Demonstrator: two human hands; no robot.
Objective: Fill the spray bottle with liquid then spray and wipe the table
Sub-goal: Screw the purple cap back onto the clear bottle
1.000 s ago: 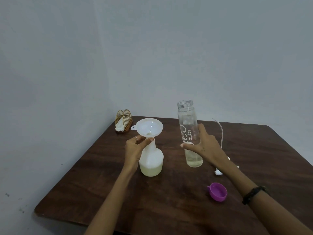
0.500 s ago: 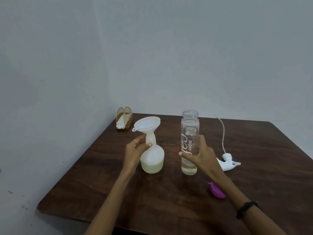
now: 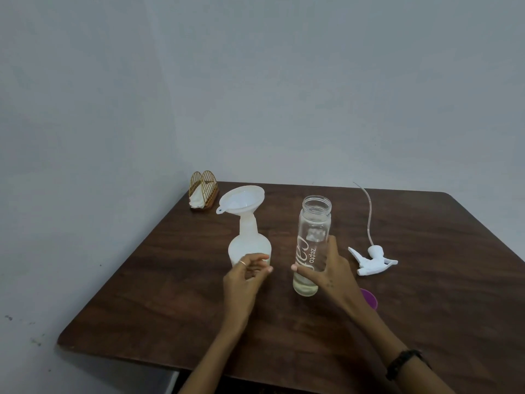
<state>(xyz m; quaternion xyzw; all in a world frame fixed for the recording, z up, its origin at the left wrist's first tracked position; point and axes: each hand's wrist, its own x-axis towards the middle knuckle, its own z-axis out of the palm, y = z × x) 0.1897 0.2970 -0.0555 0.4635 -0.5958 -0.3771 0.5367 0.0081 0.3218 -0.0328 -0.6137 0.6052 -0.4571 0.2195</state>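
Observation:
The white spray bottle (image 3: 248,244) stands on the dark wooden table (image 3: 426,308) with a tilted white funnel (image 3: 241,201) in its neck and pale liquid at its bottom. My left hand (image 3: 246,275) hovers in front of its base, fingers loosely apart, holding nothing. A clear glass bottle (image 3: 312,245) with a little liquid left stands upright to the right, and my right hand (image 3: 329,273) grips its lower half. The white spray head (image 3: 372,259) with its long tube lies on the table further right.
A purple cap (image 3: 369,298) lies behind my right wrist. A wicker napkin holder (image 3: 203,193) with white tissue sits at the far left corner by the wall. Walls close in at the back and left.
The glass bottle was set down upright on the table, still in my right hand. My left hand let go of the funnel neck and dropped to the spray bottle's base.

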